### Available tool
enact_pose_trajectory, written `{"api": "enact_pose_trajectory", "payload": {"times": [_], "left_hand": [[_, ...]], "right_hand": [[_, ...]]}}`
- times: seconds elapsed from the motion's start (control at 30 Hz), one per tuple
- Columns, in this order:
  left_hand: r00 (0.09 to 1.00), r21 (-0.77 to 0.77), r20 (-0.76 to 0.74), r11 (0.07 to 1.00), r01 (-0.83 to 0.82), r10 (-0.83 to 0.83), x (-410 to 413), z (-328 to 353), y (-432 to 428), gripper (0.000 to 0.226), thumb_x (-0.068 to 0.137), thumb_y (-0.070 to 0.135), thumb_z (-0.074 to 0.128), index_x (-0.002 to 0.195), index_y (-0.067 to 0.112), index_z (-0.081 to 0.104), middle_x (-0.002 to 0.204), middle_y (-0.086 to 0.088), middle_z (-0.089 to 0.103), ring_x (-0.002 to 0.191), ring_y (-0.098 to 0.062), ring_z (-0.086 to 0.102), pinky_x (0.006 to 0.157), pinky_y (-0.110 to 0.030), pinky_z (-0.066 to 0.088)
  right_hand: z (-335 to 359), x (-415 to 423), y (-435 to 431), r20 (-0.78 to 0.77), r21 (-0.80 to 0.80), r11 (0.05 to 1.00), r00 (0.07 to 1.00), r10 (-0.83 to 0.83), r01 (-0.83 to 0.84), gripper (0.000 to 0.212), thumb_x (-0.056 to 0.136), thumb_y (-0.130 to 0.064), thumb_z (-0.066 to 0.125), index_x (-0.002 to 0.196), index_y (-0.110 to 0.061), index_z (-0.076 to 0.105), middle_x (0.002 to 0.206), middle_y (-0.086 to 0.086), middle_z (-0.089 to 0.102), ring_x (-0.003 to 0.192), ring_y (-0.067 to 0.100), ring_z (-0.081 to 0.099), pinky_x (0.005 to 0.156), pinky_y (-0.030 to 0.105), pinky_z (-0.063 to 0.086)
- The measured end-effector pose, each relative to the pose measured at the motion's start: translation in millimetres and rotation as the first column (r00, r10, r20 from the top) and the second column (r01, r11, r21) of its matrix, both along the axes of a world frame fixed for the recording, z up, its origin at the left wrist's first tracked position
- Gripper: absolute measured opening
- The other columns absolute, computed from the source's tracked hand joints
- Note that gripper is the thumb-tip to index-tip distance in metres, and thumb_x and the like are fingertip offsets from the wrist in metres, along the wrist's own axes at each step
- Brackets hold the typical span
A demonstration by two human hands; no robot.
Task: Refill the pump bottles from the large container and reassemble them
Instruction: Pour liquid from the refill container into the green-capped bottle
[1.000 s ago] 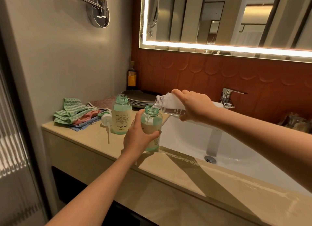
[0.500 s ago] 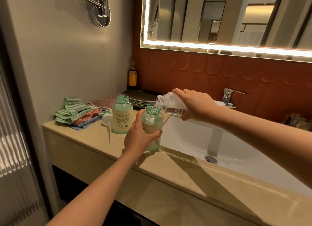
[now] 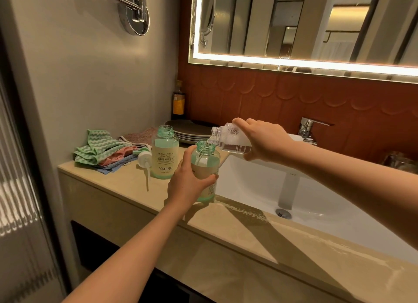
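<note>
My left hand (image 3: 188, 182) grips a green pump bottle (image 3: 207, 161) with its neck open, standing upright on the counter's edge by the basin. My right hand (image 3: 263, 139) holds a clear container (image 3: 228, 137) tipped on its side, its mouth right over the green bottle's neck, and a thin stream of clear liquid runs in. A second green bottle (image 3: 164, 153), labelled YAPING and also without its pump, stands just behind to the left. A white pump head (image 3: 144, 161) with its tube lies on the counter beside it.
The beige counter (image 3: 126, 185) carries a pile of folded cloths (image 3: 106, 150) at the back left, a stack of dark plates (image 3: 192, 130) and a brown bottle (image 3: 178, 101) in the corner. The white basin (image 3: 294, 189) with a chrome tap (image 3: 308, 128) lies to the right.
Both hands keep their hold and the pouring goes on. The clear container has tipped slightly further over the green bottle's neck.
</note>
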State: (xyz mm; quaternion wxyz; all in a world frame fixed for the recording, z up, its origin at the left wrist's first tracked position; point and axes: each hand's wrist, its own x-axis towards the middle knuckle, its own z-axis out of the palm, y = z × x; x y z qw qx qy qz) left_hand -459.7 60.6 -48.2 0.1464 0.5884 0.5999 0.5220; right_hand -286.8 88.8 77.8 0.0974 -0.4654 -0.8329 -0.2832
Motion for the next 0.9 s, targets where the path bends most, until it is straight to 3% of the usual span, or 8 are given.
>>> {"api": "enact_pose_trajectory", "payload": {"times": [0.9], "left_hand": [[1.000, 0.010, -0.011, 1.000, -0.001, 0.001, -0.8, -0.3, -0.3, 0.084, 0.071, 0.034, 0.076, 0.138, 0.035, 0.026, 0.131, 0.001, 0.050, 0.114, -0.022, 0.051, 0.080, -0.043, 0.054]], "right_hand": [[1.7, 0.1, 0.1, 0.016, 0.005, 1.000, 1.000, 0.000, 0.000, 0.084, 0.073, -0.033, 0.077, 0.139, -0.023, 0.026, 0.113, 0.006, 0.056, 0.093, 0.023, 0.056, 0.061, 0.031, 0.047]]}}
